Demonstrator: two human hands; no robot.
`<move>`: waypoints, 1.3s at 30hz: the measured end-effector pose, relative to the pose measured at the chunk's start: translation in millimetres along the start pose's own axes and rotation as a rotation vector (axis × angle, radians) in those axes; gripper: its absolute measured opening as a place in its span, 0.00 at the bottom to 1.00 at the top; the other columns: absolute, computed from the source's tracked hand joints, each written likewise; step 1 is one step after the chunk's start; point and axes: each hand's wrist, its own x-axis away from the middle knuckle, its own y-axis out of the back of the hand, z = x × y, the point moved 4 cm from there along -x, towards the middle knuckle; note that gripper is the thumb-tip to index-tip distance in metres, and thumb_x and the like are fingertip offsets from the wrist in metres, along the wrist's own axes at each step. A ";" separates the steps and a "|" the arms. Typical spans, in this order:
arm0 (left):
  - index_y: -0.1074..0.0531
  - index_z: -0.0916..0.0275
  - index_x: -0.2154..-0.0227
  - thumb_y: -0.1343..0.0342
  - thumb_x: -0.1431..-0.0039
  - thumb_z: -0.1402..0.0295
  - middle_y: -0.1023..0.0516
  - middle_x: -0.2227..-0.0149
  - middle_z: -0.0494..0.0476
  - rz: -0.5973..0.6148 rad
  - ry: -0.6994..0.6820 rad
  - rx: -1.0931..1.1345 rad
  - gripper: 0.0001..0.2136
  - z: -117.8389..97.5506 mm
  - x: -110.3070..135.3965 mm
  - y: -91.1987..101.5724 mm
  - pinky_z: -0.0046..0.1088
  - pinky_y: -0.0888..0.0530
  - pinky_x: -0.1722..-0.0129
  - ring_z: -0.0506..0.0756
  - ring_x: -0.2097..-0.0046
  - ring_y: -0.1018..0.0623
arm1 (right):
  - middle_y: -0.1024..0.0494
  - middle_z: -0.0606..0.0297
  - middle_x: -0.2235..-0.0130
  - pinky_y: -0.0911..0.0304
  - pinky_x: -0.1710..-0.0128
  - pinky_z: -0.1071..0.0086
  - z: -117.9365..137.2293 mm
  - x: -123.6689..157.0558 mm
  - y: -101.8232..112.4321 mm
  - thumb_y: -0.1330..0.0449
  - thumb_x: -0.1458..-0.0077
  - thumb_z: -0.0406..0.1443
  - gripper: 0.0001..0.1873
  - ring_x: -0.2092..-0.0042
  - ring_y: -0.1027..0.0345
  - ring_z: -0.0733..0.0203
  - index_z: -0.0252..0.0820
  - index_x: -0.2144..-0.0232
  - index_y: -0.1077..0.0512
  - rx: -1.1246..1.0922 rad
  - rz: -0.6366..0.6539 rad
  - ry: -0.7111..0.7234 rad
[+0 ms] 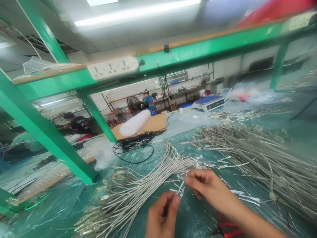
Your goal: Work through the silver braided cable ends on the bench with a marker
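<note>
My left hand [163, 213] is closed in a pinch on the silvery, foil-covered end of a cable [181, 191], just above the green work surface. Close by on its right, my right hand [209, 189] also has thumb and forefinger pressed together, at the upper part of the same foil; the exact contact is blurred. A fanned bundle of thin grey cables [148, 177] lies to the left and beyond my hands. Loose foil scraps [249, 198] are scattered to the right. Below my right forearm rests a red-handled tool [230, 228], partly hidden.
A big heap of grey cables [260, 148] covers the right side. Further back are a coil of black cable [136, 140], a white roll [135, 122] and a scale [209, 103]. A green post [53, 140] and a crossbar with a power strip [112, 68] frame the bench. Other people sit beyond.
</note>
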 end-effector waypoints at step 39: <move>0.28 0.64 0.78 0.43 0.48 0.48 0.47 0.90 0.39 0.276 0.298 0.505 0.21 14.9 0.2 -11.2 0.20 0.48 0.87 0.43 0.87 0.49 | 0.33 0.72 0.77 0.46 0.74 0.74 7.6 7.5 -13.8 0.37 0.47 0.45 0.15 0.76 0.42 0.69 0.38 0.75 0.29 -0.220 0.166 0.036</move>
